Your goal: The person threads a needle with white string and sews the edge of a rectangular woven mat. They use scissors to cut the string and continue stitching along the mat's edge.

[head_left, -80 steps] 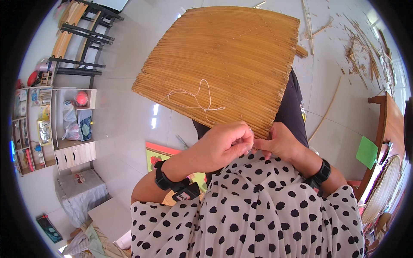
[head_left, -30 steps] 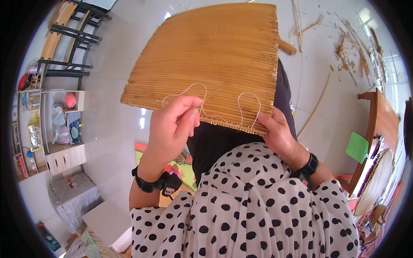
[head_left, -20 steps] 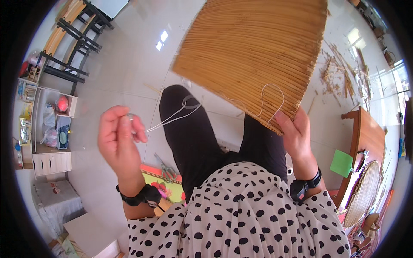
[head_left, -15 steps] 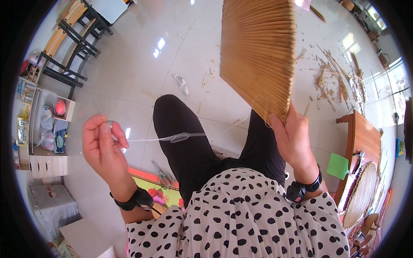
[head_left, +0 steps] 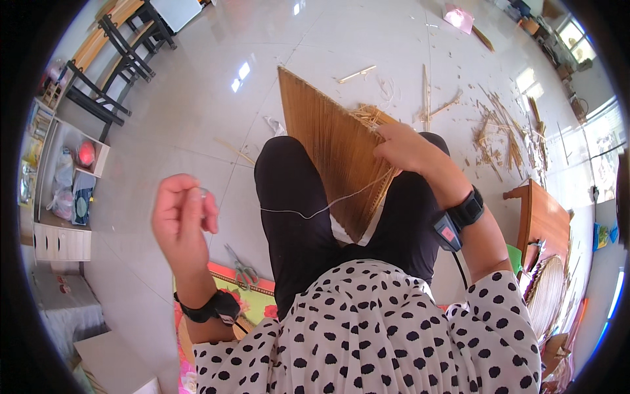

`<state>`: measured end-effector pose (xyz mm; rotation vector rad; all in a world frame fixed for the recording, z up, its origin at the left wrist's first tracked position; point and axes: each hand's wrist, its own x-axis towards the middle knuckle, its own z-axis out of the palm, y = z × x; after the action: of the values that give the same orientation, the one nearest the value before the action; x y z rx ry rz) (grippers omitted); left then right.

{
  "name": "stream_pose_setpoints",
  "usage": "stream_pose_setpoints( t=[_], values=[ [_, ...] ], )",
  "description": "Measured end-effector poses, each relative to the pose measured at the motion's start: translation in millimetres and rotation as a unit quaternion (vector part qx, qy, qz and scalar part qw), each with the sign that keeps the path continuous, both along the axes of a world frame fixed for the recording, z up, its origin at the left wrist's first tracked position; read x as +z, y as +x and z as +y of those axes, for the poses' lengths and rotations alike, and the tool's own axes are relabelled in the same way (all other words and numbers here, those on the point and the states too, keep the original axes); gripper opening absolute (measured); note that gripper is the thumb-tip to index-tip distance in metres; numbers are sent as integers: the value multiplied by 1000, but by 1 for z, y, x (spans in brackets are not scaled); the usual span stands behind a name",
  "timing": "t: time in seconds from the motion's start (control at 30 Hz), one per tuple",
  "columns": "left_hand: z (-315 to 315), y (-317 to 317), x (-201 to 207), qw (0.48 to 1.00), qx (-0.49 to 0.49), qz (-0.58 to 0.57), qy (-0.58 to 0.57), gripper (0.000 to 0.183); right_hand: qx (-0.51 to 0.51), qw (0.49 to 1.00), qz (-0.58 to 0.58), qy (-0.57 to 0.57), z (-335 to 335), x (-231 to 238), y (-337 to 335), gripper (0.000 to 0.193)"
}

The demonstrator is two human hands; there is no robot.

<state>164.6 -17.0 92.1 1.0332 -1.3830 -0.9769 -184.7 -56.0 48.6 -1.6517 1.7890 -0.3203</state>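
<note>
A brown panel of thin stalks laid side by side [head_left: 328, 144] stands tilted between my knees, its pointed lower end near my lap. My right hand [head_left: 410, 154] is closed on its right edge. A thin white thread [head_left: 315, 213] runs in a slack curve from that edge across my left thigh toward my left hand [head_left: 184, 217]. The left fingers are pinched together, and a metal ring-like band [head_left: 203, 193] shows by them. The thread's last stretch to the left hand is lost against the pale floor, and any needle is too small to make out.
Scissors [head_left: 243, 268] lie on a flowered mat [head_left: 262, 295] beside my left thigh. Loose stalks [head_left: 502, 141] litter the tiled floor ahead and right. A wooden stool [head_left: 541, 223] stands at right; shelves [head_left: 62, 177] and chairs [head_left: 111, 65] line the left.
The panel has come down from upright and swung left, between my knees. My right hand has moved up and left along with it. The thread has gone from taut to slack.
</note>
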Motion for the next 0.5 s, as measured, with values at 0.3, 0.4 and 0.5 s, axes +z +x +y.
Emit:
stream_pose_setpoints(
  t=[0.3,0.4,0.5],
  values=[
    [-19,-62,-38,977,-188,-77,67,21,-46,995,-40,-77,-24,21,16,39],
    [-36,-92,-57,974,-201,-96,48,20,-102,968,-185,-134,-14,4,12,40],
    [-52,-112,-81,976,-196,-95,6,19,-113,937,-276,-183,8,-30,13,29]
  ],
)
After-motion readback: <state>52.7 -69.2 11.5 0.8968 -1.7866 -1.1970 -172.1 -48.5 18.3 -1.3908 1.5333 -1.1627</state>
